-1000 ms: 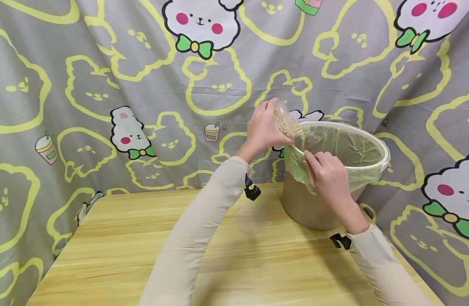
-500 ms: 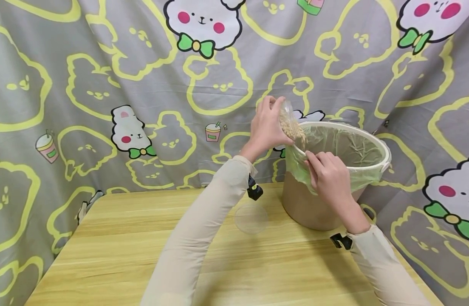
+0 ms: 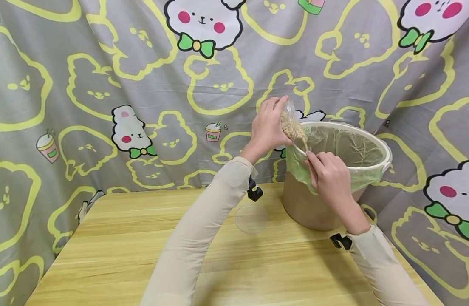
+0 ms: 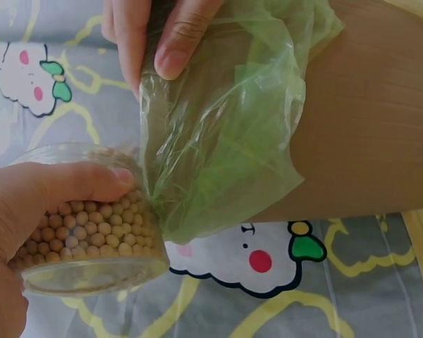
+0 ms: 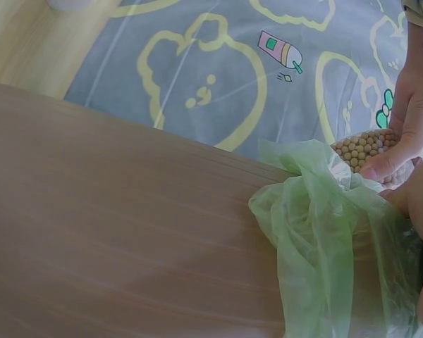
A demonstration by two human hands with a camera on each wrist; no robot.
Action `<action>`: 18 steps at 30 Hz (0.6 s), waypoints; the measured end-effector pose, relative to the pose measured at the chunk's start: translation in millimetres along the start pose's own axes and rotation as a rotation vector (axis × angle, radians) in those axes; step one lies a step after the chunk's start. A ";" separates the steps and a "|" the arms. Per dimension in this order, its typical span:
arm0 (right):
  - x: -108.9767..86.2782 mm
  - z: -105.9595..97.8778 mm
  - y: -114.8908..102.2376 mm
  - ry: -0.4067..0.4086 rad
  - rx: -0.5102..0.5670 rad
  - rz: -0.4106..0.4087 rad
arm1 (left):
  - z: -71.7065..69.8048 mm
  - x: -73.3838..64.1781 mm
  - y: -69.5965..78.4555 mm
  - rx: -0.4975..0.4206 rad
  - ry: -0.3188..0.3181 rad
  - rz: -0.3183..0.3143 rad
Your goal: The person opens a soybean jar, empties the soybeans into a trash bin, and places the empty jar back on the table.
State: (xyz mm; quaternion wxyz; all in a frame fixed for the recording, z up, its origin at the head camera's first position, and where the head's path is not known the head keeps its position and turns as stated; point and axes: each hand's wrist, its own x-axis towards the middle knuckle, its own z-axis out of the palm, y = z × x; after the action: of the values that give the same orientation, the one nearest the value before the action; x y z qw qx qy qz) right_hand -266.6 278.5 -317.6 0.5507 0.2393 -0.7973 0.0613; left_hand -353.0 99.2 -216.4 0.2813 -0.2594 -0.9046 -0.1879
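My left hand [image 3: 266, 127] grips a clear jar [image 3: 291, 123] of soybeans, its mouth tipped down over the near left rim of a brown trash bin [image 3: 309, 208]. In the left wrist view the thumb lies along the jar's side, and the soybeans [image 4: 99, 232] show through its wall. A few beans are at the mouth, close over the rim. At that rim, my right hand [image 3: 328, 174] pinches the green bin liner [image 4: 218, 141] between thumb and fingers. The liner folds down over the outside of the bin. Whatever lies at the bin's bottom is hidden.
A clear round lid [image 3: 251, 219] lies flat on the wooden table [image 3: 135, 246], left of the bin. Behind the table and to the right hangs a grey patterned curtain [image 3: 150, 93], close to the bin.
The left hand has shifted slightly right with the jar and tipped it further over the bin, and the beans have moved inside it. The right hand has stayed at the rim.
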 end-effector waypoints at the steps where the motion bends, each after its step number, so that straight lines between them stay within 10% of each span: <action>1: 0.0 -0.2 0.1 -0.004 -0.002 -0.001 | -0.1 -0.2 0.2 0.004 0.000 0.003; 18: -0.6 0.1 -0.2 0.008 0.002 0.001 | -0.4 -0.6 4.9 0.048 0.005 0.067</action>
State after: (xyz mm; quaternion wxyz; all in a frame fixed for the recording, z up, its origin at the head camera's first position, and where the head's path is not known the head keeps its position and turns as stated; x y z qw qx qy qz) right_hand -266.5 278.4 -318.2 0.5535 0.2392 -0.7952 0.0632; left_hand -349.6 102.7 -215.5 0.2956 -0.2824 -0.8989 -0.1573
